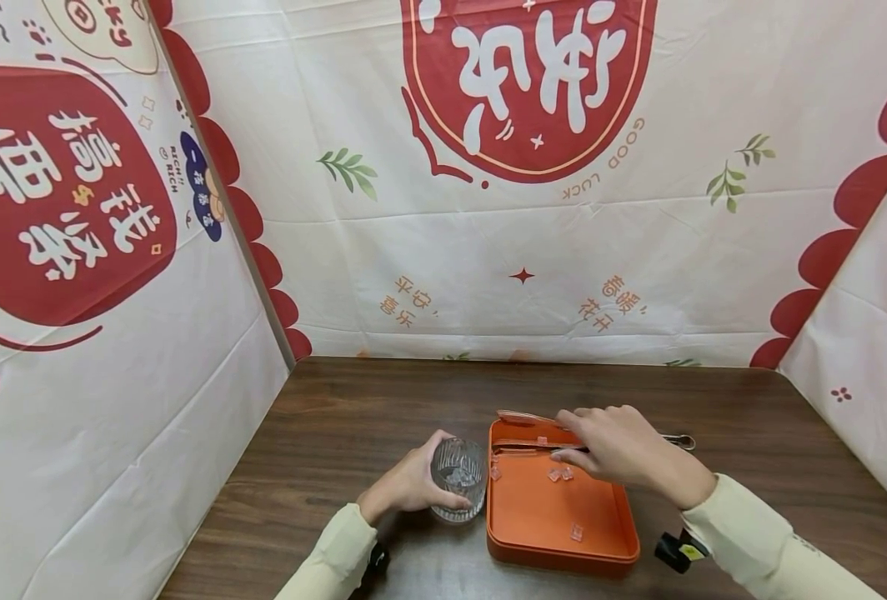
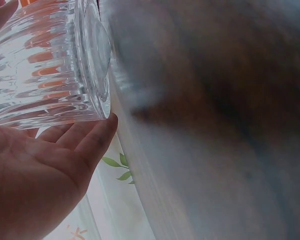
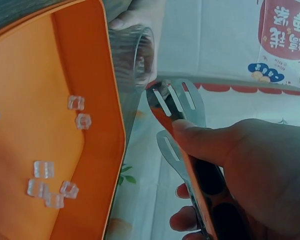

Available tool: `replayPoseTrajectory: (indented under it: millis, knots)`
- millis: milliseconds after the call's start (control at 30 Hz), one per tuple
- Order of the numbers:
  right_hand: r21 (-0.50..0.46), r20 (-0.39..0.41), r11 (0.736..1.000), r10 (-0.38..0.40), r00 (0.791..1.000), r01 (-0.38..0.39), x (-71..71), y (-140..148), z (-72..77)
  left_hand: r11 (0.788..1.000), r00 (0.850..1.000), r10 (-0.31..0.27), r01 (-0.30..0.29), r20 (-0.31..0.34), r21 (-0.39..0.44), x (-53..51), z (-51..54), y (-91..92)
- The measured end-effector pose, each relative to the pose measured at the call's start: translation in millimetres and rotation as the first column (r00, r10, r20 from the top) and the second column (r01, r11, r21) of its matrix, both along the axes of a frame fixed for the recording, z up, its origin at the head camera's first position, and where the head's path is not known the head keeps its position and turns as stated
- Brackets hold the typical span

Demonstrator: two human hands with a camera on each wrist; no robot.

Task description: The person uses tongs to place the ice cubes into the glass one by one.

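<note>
My left hand (image 1: 412,482) holds a clear ribbed glass (image 1: 460,492) between thumb and fingers, just left of the orange tray (image 1: 529,525). A few clear pieces lie at the bottom of the glass. In the left wrist view the glass (image 2: 45,70) sits against my palm, one fingertip near its base. My right hand (image 1: 623,446) grips metal tongs (image 1: 518,450) over the tray's far side. Seen from the right wrist, the slotted tong ends (image 3: 182,100) stand apart; whether anything lies between them I cannot tell. Several small clear cubes (image 3: 44,169) lie in the tray.
The dark wooden table (image 1: 361,400) runs back to a white printed cloth (image 1: 383,250) that hangs behind it, with more cloth at both sides. A dark wrist device (image 1: 681,550) shows below my right sleeve.
</note>
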State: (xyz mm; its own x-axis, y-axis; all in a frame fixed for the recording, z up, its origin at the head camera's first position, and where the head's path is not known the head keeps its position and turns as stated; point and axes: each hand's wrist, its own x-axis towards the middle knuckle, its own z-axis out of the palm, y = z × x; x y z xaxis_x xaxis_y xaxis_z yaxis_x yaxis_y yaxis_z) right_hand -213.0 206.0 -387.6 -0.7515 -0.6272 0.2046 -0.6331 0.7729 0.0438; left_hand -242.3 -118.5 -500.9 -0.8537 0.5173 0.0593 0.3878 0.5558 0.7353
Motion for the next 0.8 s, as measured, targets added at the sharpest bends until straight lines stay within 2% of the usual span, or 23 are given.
replayPoseTrajectory:
  millis: [233,500,800]
  knots:
    - [0.035,0.019,0.999,0.003,1.000,-0.004,-5.2,3.5,-11.5,1.000,1.000,-0.004,0.004,0.004,0.010,0.4,-1.3,-0.2]
    - [0.074,0.101,0.997,0.018,0.995,-0.026,-14.3,1.4,-33.7,1.000,1.000,0.004,-0.004,0.000,0.003,0.6,-0.7,0.0]
    - [0.095,0.186,0.995,0.017,0.982,-0.035,-17.0,-3.8,-49.5,1.000,1.000,0.003,-0.003,0.010,0.001,0.6,0.2,0.3]
